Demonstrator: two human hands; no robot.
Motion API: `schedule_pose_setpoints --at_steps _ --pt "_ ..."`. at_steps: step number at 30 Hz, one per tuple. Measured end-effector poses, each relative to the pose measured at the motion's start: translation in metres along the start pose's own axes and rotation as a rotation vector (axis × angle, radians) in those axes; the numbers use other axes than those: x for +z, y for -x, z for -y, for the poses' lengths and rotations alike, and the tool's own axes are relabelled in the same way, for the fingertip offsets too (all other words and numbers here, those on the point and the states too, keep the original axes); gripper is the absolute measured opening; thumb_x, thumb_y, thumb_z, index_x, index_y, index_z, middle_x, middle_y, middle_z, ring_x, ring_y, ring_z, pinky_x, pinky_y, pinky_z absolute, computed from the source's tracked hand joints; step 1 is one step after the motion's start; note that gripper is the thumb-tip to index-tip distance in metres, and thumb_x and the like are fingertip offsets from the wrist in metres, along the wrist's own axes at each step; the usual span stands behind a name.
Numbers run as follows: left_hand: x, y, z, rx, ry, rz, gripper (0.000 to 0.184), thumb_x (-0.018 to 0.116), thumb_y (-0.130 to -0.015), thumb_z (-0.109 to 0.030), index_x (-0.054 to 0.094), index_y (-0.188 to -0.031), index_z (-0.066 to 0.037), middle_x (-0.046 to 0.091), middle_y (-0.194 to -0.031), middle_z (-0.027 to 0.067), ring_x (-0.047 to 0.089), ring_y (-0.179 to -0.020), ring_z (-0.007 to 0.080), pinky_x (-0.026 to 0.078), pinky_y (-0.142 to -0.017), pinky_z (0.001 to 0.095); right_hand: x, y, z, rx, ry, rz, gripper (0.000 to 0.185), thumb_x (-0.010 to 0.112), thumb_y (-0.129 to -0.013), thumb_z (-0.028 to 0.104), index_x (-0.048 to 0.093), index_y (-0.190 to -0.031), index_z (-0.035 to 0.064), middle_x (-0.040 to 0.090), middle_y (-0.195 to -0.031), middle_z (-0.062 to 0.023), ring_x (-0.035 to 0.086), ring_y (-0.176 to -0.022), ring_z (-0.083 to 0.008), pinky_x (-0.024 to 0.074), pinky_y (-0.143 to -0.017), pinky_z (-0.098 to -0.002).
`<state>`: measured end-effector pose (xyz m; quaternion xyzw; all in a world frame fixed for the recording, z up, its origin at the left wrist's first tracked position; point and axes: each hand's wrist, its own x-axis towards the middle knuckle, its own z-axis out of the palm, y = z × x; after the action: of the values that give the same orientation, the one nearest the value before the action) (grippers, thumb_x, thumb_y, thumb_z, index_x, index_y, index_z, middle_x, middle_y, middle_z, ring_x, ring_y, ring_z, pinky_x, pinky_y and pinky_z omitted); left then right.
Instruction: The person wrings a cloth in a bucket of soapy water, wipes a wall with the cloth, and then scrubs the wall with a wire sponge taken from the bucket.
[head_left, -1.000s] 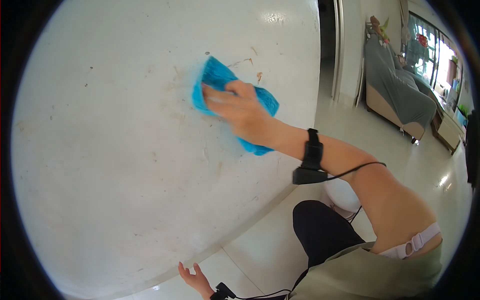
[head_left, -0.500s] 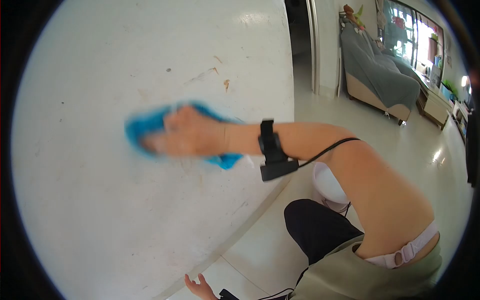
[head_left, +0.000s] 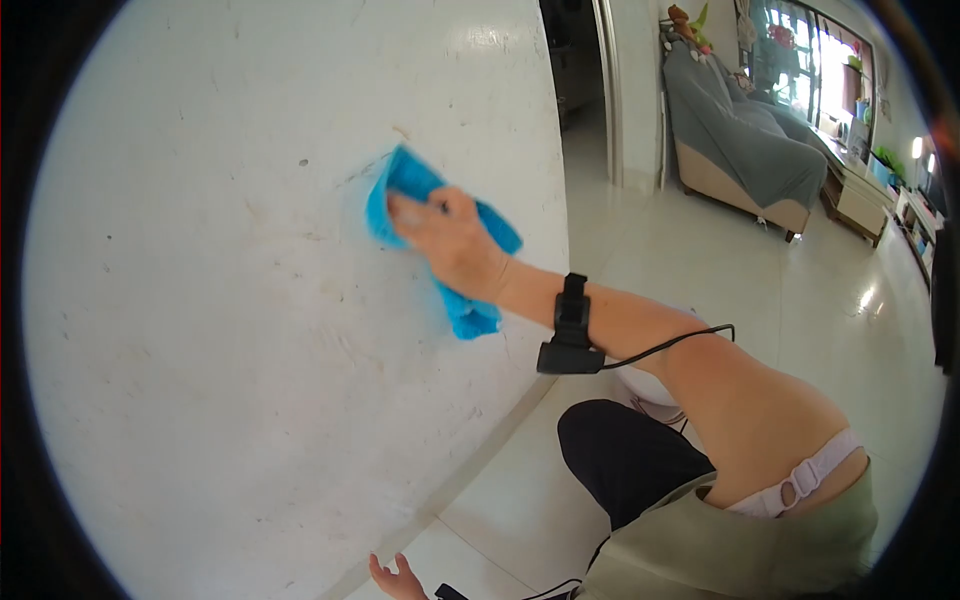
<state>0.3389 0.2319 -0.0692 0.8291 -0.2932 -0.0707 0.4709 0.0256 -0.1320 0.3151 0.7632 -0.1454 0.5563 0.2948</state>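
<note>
My right hand (head_left: 462, 240) presses a blue cloth (head_left: 480, 315) against the white wall (head_left: 200, 350), fingers bent over the fabric and slightly blurred. The cloth spreads out above and below the hand, in folds. Around it the wall carries scuffs, small dark specks and faint brownish marks. A black strap with a small box (head_left: 570, 335) and a cable sits on my right forearm. Low in the view, near the foot of the wall, my left hand (head_left: 398, 578) is held with its fingers apart and nothing in them; its lower part is cut off by the frame edge.
Behind my right arm stands a partly hidden pale basin (head_left: 650, 390) on the tiled floor (head_left: 480, 540). My bent knee (head_left: 625, 455) is close to the wall. A doorway (head_left: 580, 120) opens past the wall's edge, with a grey-covered sofa (head_left: 735, 130) and low cabinet (head_left: 860, 195) farther off.
My right hand has moved the blue cloth right and upward across the wall, covering part of the brown marks. The view has shifted slightly. My left hand stays low and open.
</note>
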Motion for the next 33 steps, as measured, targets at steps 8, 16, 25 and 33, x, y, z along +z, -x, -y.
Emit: schedule_pose_setpoints --at_steps 8,16,25,33 --pt "-0.001 0.006 -0.028 -0.06 -0.076 0.107 0.078 0.076 -0.078 -0.025 0.04 -0.138 0.008 0.042 -0.139 0.0296 0.045 -0.126 0.0384 0.04 -0.102 0.0464 0.005 0.003 0.012 0.145 -0.161 -0.015 0.044 0.053 -0.077 -0.011 0.059 -0.119 0.0012 0.058 -0.132 -0.0096 0.044 -0.087 -0.0278 0.0392 -0.086 -0.0352" --pt "0.013 0.007 -0.026 0.043 -0.197 0.104 0.071 0.075 -0.083 -0.032 0.045 -0.135 0.007 0.052 -0.131 0.0279 0.055 -0.114 0.038 0.046 -0.097 0.0422 -0.007 0.021 -0.017 0.328 -0.15 0.157 0.047 0.056 -0.08 -0.006 0.055 -0.126 0.0073 0.055 -0.132 -0.0072 0.045 -0.094 -0.0319 0.0408 -0.085 -0.0405" --pt "0.026 0.013 -0.016 0.008 -0.151 0.13 0.07 0.074 -0.084 -0.032 0.045 -0.136 0.005 0.05 -0.132 0.0268 0.05 -0.12 0.0378 0.042 -0.101 0.0435 -0.014 -0.008 -0.028 0.125 -0.093 0.02 0.053 0.055 -0.077 -0.01 0.051 -0.128 0.003 0.048 -0.139 -0.0101 0.043 -0.096 -0.0321 0.0406 -0.086 -0.0436" --pt "0.022 0.016 -0.033 0.037 -0.234 0.131 0.07 0.074 -0.084 -0.032 0.045 -0.136 0.005 0.049 -0.132 0.0267 0.051 -0.118 0.0374 0.043 -0.099 0.0435 -0.025 0.024 -0.027 0.24 -0.111 0.146 0.058 0.05 -0.079 -0.011 0.047 -0.135 0.0033 0.058 -0.126 -0.0103 0.041 -0.088 -0.0283 0.0368 -0.086 -0.0362"
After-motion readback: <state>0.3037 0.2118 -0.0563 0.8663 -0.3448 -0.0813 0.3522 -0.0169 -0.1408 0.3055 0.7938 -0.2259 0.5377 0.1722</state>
